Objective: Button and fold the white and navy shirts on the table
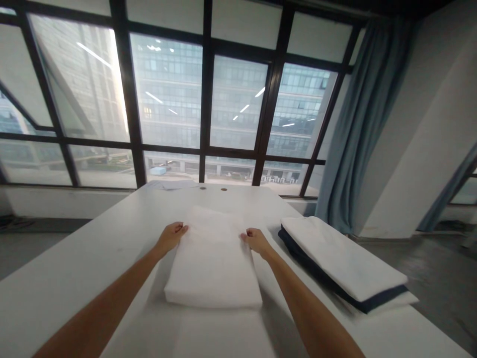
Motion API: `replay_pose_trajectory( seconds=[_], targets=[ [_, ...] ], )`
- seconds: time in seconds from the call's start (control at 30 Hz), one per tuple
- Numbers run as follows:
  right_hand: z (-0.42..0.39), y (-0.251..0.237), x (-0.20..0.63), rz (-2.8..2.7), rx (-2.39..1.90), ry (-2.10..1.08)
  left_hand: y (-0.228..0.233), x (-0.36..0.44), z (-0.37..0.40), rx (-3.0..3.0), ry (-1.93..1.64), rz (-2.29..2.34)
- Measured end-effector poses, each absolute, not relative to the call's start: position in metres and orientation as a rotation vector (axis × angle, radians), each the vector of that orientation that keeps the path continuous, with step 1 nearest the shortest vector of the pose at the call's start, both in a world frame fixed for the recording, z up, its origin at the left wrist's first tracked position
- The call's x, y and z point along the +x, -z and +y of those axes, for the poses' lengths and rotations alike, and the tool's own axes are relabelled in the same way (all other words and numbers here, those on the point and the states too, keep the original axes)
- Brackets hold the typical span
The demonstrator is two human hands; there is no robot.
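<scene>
Centre frame: folded white cloth (213, 263) lies on white table (93, 253). Left hand (172, 235) and right hand (255, 239) are each closed on its far side edges. Recommend even tension both sides, edges kept aligned. Stacked linens (343, 261) lie right.
</scene>
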State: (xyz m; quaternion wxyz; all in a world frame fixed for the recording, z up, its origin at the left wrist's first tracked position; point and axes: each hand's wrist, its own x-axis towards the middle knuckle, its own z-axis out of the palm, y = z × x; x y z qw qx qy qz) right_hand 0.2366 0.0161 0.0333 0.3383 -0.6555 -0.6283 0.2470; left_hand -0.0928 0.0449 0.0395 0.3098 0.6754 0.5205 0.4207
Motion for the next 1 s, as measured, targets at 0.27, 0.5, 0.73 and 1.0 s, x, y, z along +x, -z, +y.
replay_pose_trajectory(
  seconds=[0.27,0.5,0.73,1.0],
  targets=[
    [0.004,-0.013,0.229,-1.803,-1.933,-0.339,-0.024,-0.092,0.038,1.872,-0.829,1.817],
    [-0.069,-0.020,0.255,-1.732,-1.821,-0.764,-0.029,-0.117,-0.042,1.634,-0.807,1.485],
    [-0.117,-0.013,0.253,-1.534,-1.602,-1.037,-0.025,-0.102,-0.113,1.860,-1.005,1.415],
    [-0.133,-0.013,0.248,-1.529,-1.497,-1.179,-0.014,-0.104,-0.126,1.786,-0.995,1.467]
  ],
)
